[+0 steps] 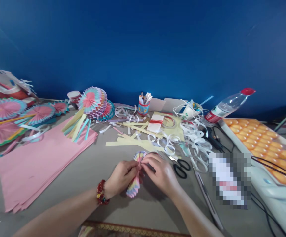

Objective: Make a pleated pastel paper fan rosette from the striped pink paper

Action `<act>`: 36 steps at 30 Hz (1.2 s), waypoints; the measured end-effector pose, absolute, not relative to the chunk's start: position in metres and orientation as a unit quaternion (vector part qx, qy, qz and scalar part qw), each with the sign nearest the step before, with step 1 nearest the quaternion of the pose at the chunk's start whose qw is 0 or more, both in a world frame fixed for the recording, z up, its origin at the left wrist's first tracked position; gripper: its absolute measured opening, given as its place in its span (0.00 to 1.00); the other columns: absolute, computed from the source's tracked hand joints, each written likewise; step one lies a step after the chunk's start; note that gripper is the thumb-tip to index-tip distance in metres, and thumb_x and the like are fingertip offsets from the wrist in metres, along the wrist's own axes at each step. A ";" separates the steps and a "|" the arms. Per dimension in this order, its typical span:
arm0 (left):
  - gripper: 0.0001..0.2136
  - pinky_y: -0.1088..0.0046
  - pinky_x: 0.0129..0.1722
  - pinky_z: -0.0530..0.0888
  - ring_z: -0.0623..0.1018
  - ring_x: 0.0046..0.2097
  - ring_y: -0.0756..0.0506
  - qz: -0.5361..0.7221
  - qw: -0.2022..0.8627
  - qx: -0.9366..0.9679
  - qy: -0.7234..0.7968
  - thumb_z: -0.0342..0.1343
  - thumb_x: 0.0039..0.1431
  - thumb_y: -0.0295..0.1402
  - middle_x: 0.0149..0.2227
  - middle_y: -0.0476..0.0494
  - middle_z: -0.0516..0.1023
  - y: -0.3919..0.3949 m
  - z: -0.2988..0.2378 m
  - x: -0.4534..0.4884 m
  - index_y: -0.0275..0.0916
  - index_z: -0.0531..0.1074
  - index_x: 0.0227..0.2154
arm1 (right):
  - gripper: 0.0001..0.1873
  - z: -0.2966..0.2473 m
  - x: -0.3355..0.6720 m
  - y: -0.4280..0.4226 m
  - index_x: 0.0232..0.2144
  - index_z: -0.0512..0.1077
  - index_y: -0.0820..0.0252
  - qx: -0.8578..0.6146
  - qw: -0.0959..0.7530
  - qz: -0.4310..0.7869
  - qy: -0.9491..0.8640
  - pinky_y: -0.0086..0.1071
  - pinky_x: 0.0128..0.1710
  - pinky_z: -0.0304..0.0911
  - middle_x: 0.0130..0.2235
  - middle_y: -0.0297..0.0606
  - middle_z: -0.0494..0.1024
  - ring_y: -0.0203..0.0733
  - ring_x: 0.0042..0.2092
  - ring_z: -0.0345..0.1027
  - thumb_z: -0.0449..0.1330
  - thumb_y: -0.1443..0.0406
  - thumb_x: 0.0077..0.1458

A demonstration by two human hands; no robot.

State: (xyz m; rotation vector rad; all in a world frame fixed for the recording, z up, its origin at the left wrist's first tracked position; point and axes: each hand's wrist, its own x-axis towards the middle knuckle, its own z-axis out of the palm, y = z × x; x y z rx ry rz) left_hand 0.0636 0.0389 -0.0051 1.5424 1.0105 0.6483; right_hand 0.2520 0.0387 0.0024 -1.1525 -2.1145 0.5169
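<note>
My left hand (122,178) and my right hand (159,172) meet at the middle of a pleated, rainbow-coloured paper fan (134,186) and pinch it just above the grey table (83,171). One fanned end sticks up behind my fingers, the other hangs down below them. A red bead bracelet (100,193) sits on my left wrist. Black-handled scissors (180,168) lie just right of my right hand.
A stack of pink paper (41,158) lies at the left. Finished pleated fans (95,102) with strip tails stand behind it, more at the far left. Yellow strips (133,140), white paper loops (194,144), a pen cup (143,106), a plastic bottle (228,105) and an orange-dotted box (261,138) crowd the right.
</note>
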 end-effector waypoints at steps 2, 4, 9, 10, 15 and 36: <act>0.17 0.78 0.28 0.68 0.74 0.26 0.49 0.273 0.551 0.661 0.430 0.46 0.65 0.40 0.23 0.47 0.77 0.039 -0.004 0.064 0.36 0.73 0.28 | 0.05 0.002 0.251 0.038 0.34 0.71 0.57 -0.448 0.338 0.198 -0.804 0.35 0.42 0.64 0.37 0.38 0.77 0.43 0.41 0.70 0.57 0.71 0.60; 0.17 0.78 0.28 0.67 0.73 0.25 0.50 0.272 0.536 0.671 0.435 0.46 0.65 0.40 0.23 0.48 0.76 0.039 -0.004 0.064 0.36 0.72 0.27 | 0.05 0.000 0.250 0.037 0.35 0.71 0.57 -0.452 0.343 0.204 -0.798 0.35 0.42 0.65 0.38 0.39 0.77 0.44 0.41 0.71 0.57 0.71 0.59; 0.18 0.78 0.27 0.64 0.69 0.24 0.51 0.271 0.502 0.692 0.443 0.45 0.65 0.40 0.21 0.49 0.71 0.039 -0.003 0.065 0.37 0.70 0.24 | 0.07 -0.003 0.248 0.035 0.35 0.70 0.57 -0.451 0.349 0.230 -0.788 0.34 0.42 0.66 0.39 0.39 0.77 0.42 0.42 0.71 0.55 0.72 0.58; 0.18 0.78 0.27 0.64 0.68 0.24 0.51 0.270 0.496 0.696 0.443 0.45 0.65 0.40 0.21 0.50 0.70 0.040 -0.003 0.065 0.37 0.69 0.23 | 0.07 -0.002 0.248 0.035 0.35 0.70 0.56 -0.450 0.350 0.235 -0.787 0.34 0.43 0.66 0.39 0.39 0.76 0.42 0.42 0.71 0.55 0.73 0.59; 0.17 0.77 0.27 0.61 0.66 0.25 0.51 0.267 0.493 0.698 0.446 0.44 0.65 0.37 0.21 0.50 0.69 0.040 -0.004 0.065 0.37 0.66 0.22 | 0.08 0.000 0.247 0.035 0.33 0.69 0.56 -0.448 0.358 0.255 -0.778 0.34 0.42 0.67 0.39 0.38 0.76 0.42 0.42 0.71 0.53 0.73 0.59; 0.17 0.78 0.27 0.63 0.67 0.25 0.51 0.278 0.493 0.695 0.443 0.45 0.65 0.38 0.21 0.50 0.70 0.038 -0.006 0.066 0.37 0.68 0.24 | 0.09 0.004 0.251 0.034 0.38 0.73 0.56 -0.447 0.325 0.169 -0.816 0.35 0.41 0.70 0.41 0.40 0.80 0.43 0.41 0.75 0.55 0.72 0.60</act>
